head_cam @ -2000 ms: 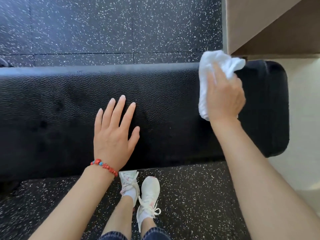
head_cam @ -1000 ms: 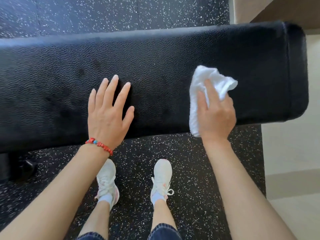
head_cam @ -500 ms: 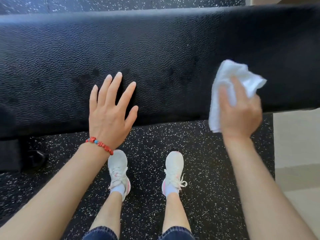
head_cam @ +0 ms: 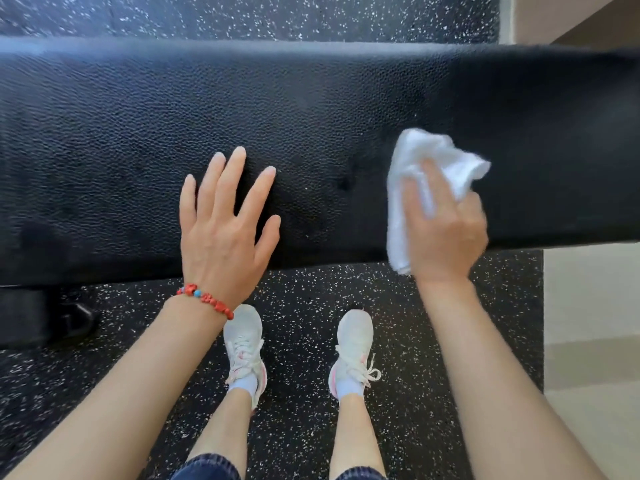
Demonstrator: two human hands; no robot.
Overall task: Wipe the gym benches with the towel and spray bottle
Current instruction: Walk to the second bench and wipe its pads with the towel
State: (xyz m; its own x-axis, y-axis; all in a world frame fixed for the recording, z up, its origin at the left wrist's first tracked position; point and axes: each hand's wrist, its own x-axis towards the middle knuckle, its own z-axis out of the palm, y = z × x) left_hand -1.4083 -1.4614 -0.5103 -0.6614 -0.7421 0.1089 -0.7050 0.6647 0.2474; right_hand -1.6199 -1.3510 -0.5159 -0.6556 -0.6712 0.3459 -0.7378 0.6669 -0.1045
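Note:
A long black padded gym bench (head_cam: 311,109) with a pebbled surface runs across the view from left to right. My left hand (head_cam: 225,230) lies flat on its near half, fingers spread, a red bead bracelet on the wrist. My right hand (head_cam: 446,230) presses a crumpled white towel (head_cam: 426,157) onto the bench near its front edge, right of centre; the towel hangs a little over that edge. Darker damp-looking patches mark the pad between the hands. No spray bottle is in view.
Black speckled rubber flooring (head_cam: 304,341) lies in front of and behind the bench. My feet in white sneakers (head_cam: 353,348) stand just before the bench. A black bench frame part (head_cam: 41,317) sits low at the left. Pale floor (head_cam: 592,306) and a beige wall lie to the right.
My right hand has slid the towel back and forth over the right part of the bench and now sits near the front edge. The left hand stayed flat on the pad.

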